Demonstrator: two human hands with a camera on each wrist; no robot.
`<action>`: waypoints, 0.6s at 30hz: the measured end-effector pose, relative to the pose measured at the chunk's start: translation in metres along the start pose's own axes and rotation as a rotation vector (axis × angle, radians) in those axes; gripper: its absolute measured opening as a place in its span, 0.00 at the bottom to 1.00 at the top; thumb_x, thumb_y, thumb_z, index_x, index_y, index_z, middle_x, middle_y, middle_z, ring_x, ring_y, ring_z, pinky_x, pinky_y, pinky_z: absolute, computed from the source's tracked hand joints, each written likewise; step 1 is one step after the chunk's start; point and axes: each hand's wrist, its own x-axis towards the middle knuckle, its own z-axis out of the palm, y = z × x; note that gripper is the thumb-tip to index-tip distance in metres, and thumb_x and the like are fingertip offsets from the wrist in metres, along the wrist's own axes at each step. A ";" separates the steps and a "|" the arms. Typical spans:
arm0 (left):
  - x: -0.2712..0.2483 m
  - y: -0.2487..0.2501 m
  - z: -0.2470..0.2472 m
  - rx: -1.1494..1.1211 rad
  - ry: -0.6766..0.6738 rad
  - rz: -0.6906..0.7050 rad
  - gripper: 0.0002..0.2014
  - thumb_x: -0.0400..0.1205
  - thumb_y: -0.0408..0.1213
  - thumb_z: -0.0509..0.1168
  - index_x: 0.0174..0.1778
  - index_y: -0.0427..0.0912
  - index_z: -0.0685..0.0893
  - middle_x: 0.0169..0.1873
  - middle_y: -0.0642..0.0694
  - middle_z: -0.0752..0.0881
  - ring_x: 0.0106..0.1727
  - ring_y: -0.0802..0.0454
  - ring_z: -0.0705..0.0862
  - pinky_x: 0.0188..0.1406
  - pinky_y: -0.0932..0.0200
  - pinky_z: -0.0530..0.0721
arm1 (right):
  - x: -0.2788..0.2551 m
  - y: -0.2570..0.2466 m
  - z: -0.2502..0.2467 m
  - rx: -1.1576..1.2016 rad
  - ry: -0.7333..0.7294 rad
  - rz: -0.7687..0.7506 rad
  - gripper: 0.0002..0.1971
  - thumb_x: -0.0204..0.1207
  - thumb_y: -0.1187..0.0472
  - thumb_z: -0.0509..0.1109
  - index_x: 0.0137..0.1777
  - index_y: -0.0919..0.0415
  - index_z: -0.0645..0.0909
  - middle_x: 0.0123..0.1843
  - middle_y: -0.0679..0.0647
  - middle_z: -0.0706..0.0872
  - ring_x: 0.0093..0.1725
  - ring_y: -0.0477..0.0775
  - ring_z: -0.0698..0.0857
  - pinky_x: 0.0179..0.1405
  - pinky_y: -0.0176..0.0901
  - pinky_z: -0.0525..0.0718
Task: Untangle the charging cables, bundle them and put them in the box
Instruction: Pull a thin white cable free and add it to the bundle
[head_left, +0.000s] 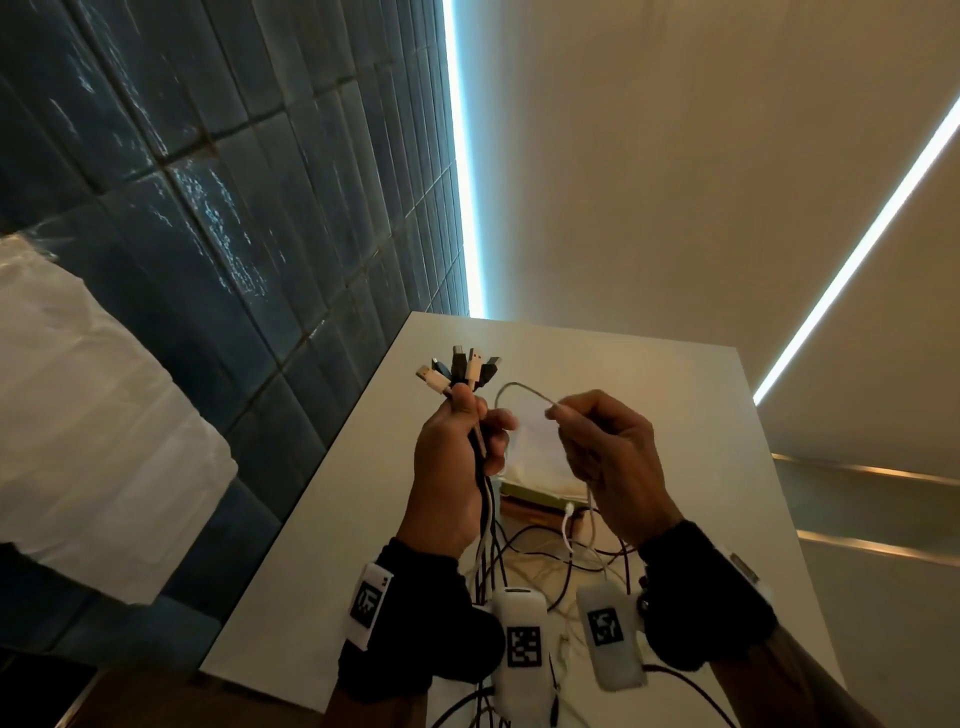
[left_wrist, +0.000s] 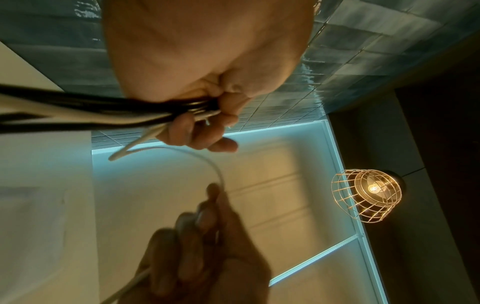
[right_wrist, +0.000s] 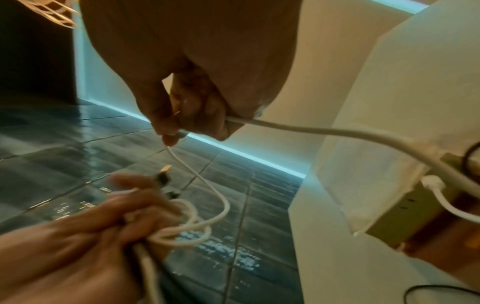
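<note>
a white table (head_left: 322, 519) carries loose black and white cables (head_left: 540, 561) and a box (head_left: 535, 501).

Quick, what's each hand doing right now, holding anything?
Left hand: gripping the bundle of cables below their plugs.
Right hand: pinching a thin white cable.

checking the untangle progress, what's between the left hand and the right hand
A thin white cable arcs from the left hand to the right hand, nothing else; clearest in the head view.
</note>
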 end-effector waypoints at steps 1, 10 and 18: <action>0.000 -0.001 0.002 0.014 0.005 -0.014 0.15 0.90 0.45 0.50 0.41 0.41 0.72 0.30 0.41 0.86 0.27 0.53 0.72 0.25 0.60 0.65 | -0.004 -0.006 0.007 -0.004 -0.057 -0.020 0.06 0.78 0.65 0.70 0.45 0.71 0.82 0.26 0.52 0.72 0.25 0.48 0.63 0.22 0.41 0.57; 0.006 0.014 -0.003 -0.360 -0.102 0.012 0.19 0.89 0.47 0.51 0.34 0.43 0.72 0.27 0.47 0.73 0.31 0.51 0.75 0.40 0.56 0.75 | -0.036 0.033 0.000 -0.092 -0.217 0.261 0.06 0.72 0.63 0.74 0.41 0.66 0.88 0.30 0.59 0.72 0.26 0.47 0.65 0.24 0.35 0.61; 0.002 0.013 -0.004 -0.186 -0.229 0.046 0.18 0.86 0.48 0.51 0.33 0.42 0.70 0.23 0.51 0.64 0.21 0.59 0.59 0.21 0.62 0.59 | -0.036 0.080 -0.036 -0.197 -0.096 0.358 0.10 0.81 0.72 0.66 0.40 0.70 0.86 0.22 0.46 0.72 0.20 0.40 0.65 0.20 0.27 0.63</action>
